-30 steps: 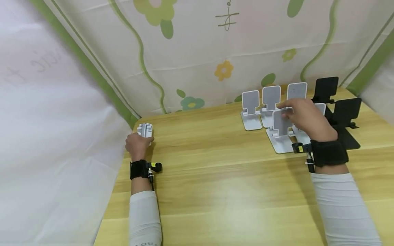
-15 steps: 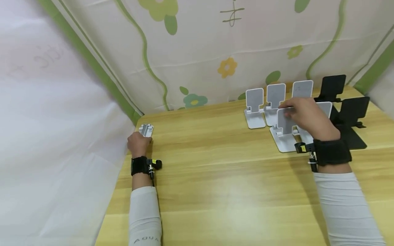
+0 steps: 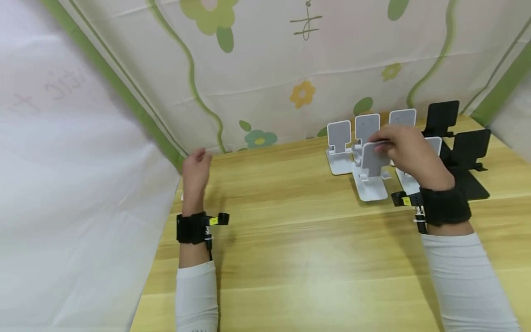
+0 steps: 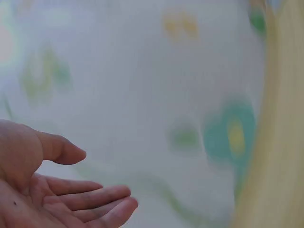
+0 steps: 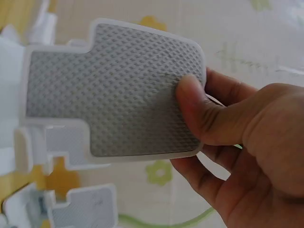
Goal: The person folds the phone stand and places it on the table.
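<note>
My right hand (image 3: 410,152) pinches the top of a white phone stand (image 3: 371,188) by its grey-padded upright plate. The right wrist view shows the thumb on the textured grey pad (image 5: 137,95) and the fingers behind it. Over at the table's far left corner, my left hand (image 3: 196,173) is raised with nothing in it. Its fingers and thumb are apart and loosely bent in the left wrist view. A white sliver (image 3: 182,197) shows beside the left wrist; the hand hides the rest of it.
Several other white phone stands, one of them at the back left (image 3: 339,136), stand unfolded near the rear edge. Two black stands (image 3: 470,150) are at the right. A flower-print curtain (image 3: 265,83) hangs behind the wooden table (image 3: 298,249).
My left hand has let go of the folded white stand, moving up and away from it. My right hand has shifted its white phone stand slightly left, apart from the stand beside it.
</note>
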Demonstrator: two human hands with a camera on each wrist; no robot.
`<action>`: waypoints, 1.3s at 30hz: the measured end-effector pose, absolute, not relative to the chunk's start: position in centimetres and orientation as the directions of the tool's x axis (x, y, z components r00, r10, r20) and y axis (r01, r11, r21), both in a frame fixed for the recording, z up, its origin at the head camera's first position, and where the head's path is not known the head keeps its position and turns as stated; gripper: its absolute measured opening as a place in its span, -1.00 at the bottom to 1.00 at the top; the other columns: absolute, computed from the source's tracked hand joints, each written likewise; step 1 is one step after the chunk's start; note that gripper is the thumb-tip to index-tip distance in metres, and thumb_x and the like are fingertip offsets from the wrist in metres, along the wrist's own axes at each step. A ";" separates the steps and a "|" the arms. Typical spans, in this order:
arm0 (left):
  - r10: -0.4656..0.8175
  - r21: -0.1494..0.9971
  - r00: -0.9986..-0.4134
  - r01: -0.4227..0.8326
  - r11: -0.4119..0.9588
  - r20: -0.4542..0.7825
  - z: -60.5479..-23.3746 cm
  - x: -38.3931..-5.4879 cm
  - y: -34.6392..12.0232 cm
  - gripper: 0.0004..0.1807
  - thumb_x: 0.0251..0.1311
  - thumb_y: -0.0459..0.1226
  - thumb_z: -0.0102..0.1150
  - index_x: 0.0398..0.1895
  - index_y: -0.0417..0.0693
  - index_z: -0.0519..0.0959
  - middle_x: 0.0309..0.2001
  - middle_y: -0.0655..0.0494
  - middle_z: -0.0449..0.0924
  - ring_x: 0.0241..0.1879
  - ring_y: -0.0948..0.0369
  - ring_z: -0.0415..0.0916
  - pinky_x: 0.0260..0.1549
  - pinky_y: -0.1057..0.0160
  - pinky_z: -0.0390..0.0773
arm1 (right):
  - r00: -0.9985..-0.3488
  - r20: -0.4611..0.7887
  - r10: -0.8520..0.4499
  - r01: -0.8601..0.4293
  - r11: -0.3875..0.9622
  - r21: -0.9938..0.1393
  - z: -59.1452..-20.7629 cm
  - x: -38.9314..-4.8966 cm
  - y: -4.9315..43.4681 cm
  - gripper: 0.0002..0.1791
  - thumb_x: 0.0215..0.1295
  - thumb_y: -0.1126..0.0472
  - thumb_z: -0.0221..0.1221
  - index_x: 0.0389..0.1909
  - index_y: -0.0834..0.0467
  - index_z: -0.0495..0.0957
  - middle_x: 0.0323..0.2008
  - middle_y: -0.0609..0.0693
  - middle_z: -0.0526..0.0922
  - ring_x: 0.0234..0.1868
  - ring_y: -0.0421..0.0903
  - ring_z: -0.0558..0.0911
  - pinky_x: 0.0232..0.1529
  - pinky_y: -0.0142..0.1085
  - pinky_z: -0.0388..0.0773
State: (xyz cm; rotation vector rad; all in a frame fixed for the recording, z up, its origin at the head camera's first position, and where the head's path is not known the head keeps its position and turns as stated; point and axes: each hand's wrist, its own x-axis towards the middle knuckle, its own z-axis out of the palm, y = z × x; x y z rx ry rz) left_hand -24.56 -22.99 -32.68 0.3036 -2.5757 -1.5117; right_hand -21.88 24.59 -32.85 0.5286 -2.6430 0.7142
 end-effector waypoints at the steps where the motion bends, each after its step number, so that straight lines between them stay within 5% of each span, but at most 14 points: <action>1: -0.194 0.900 -0.980 -0.048 0.433 0.041 -31.9 -24.0 -21.2 -0.43 0.57 -0.11 -0.02 0.54 -0.12 0.30 0.43 -0.14 0.44 0.37 -0.02 0.46 0.39 0.03 0.45 | -0.858 0.449 -0.251 -0.445 0.800 -0.403 -32.4 -21.6 24.2 -0.81 0.34 0.47 0.26 -0.09 0.29 0.74 -0.16 0.26 0.70 -0.15 0.20 0.66 -0.21 0.03 0.58; 5: 0.081 0.950 -0.996 0.070 0.304 0.048 -31.1 -21.6 -13.8 -0.52 0.58 -0.18 -0.01 0.45 -0.18 0.38 0.25 -0.15 0.60 0.19 -0.01 0.62 0.22 0.13 0.60 | -0.806 0.553 -0.210 -0.488 0.765 -0.421 -30.7 -20.4 22.6 -0.80 0.31 0.44 0.30 -0.07 0.27 0.74 -0.16 0.21 0.71 -0.15 0.13 0.65 -0.17 -0.32 0.49; 10: 0.334 0.973 -0.939 -0.001 0.229 -0.079 -33.5 -19.6 -7.0 -0.49 0.60 -0.20 -0.04 0.48 -0.27 0.32 0.18 -0.17 0.64 0.12 0.00 0.67 0.08 0.17 0.69 | -0.741 0.647 -0.179 -0.575 0.665 -0.476 -29.8 -19.1 19.5 -0.79 0.25 0.45 0.35 -0.10 0.26 0.75 -0.17 0.12 0.74 -0.20 -0.18 0.60 -0.19 -0.63 0.37; 15: 0.311 0.974 -0.949 0.023 0.224 -0.049 -35.5 -18.8 -4.8 -0.58 0.59 -0.25 -0.03 0.36 -0.30 0.46 0.14 -0.19 0.66 0.04 0.02 0.71 -0.05 0.13 0.74 | -0.687 0.706 -0.171 -0.658 0.559 -0.505 -29.9 -18.2 16.9 -0.80 0.19 0.44 0.38 -0.15 0.26 0.76 -0.27 0.08 0.72 -0.26 -0.42 0.52 -0.23 -0.65 0.41; 29: 0.289 0.982 -0.948 -0.090 0.165 -0.135 -33.6 -19.2 -6.5 -0.70 0.51 -0.32 0.09 0.16 -0.30 0.64 0.03 -0.16 0.71 -0.13 0.11 0.71 -0.07 0.08 0.74 | -0.608 0.784 -0.128 -0.735 0.464 -0.494 -29.2 -17.8 15.7 -0.70 0.13 0.50 0.40 -0.11 0.19 0.79 -0.23 0.07 0.77 -0.15 -0.45 0.57 -0.13 -0.61 0.47; 33: 0.271 0.986 -0.955 -0.082 0.148 -0.120 -33.7 -19.2 -6.6 -0.73 0.46 -0.37 0.14 0.10 -0.33 0.66 -0.04 -0.18 0.74 -0.19 0.10 0.75 -0.14 0.10 0.77 | -0.647 0.751 -0.131 -0.720 0.430 -0.545 -29.3 -17.7 15.4 -0.61 0.13 0.48 0.41 0.01 0.18 0.74 -0.14 0.09 0.76 -0.08 -0.45 0.61 -0.04 -0.59 0.53; 39: 0.303 0.993 -0.946 -0.095 0.071 -0.113 -34.0 -19.1 -6.7 -0.72 0.46 -0.41 0.10 0.10 -0.41 0.63 -0.04 -0.29 0.73 -0.16 0.02 0.78 -0.19 0.16 0.77 | -0.824 0.514 -0.238 -0.564 0.280 -0.777 -29.6 -17.9 15.3 -0.38 0.21 0.36 0.42 0.32 0.16 0.54 0.10 0.02 0.67 0.13 -0.40 0.62 0.17 -0.55 0.53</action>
